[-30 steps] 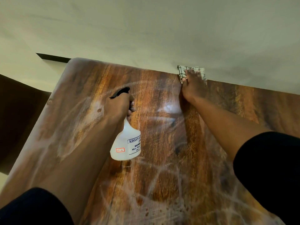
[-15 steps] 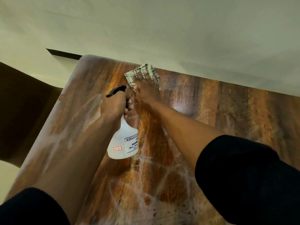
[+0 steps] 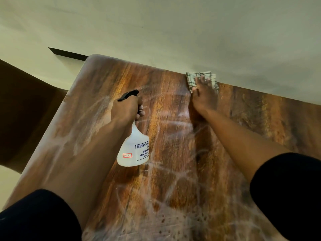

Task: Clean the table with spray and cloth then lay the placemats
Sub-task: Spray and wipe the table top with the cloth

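The wooden table fills the lower view, its top streaked with whitish wet smears. My left hand grips the neck of a white spray bottle with a black trigger head, held just above the table with its body hanging toward me. My right hand presses flat with spread fingers on a checked cloth at the far edge of the table, against the wall. No placemats are in view.
A pale wall runs right behind the table's far edge. Dark brown furniture stands off the table's left side, with pale floor beside it.
My right hand swept the cloth left toward the bottle, then back right along the far edge. My left hand kept the bottle in about the same place.
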Available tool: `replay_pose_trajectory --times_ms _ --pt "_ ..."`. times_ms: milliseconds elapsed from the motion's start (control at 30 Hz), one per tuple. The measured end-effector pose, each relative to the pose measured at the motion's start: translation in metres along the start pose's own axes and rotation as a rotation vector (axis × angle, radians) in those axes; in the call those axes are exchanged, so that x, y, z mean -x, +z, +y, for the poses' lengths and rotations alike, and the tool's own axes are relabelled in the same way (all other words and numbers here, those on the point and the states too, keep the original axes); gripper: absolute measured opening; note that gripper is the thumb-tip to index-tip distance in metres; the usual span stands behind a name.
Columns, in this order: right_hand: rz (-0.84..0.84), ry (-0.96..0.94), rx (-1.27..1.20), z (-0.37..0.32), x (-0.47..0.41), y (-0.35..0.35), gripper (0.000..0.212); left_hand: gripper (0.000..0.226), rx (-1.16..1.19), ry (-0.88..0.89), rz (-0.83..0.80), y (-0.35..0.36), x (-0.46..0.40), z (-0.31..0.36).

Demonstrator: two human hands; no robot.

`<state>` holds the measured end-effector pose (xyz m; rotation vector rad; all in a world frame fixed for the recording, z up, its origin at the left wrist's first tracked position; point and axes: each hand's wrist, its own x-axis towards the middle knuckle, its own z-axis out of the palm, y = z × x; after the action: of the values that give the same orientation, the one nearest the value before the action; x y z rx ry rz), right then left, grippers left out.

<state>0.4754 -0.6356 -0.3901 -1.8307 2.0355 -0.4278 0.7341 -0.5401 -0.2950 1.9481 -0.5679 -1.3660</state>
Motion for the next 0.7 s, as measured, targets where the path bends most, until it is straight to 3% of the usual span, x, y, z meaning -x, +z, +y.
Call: replay_pose_trajectory --times_ms 133,267,400,533,700 --pt "0.009 0.051 -0.002 0.018 0.003 -0.008 0.053 0.009 0.050 0.026 0.032 0.002 0.016 -0.005" --pt "0.018 0.066 0.032 -0.010 0.010 -0.003 0.053 0.012 0.061 0.011 0.062 0.001 0.031 -0.011" --pt "-0.119 -0.174 0.081 -0.055 0.038 0.019 0.056 0.010 0.088 0.038 0.087 -0.005 0.049 -0.019" --pt "-0.273 -0.440 0.106 -0.085 0.056 0.041 0.056 0.027 0.141 0.070 0.124 -0.016 0.063 -0.030" --pt "-0.390 -0.551 0.041 -0.072 0.040 0.030 0.053 0.029 0.146 0.063 0.123 -0.021 0.061 -0.034"
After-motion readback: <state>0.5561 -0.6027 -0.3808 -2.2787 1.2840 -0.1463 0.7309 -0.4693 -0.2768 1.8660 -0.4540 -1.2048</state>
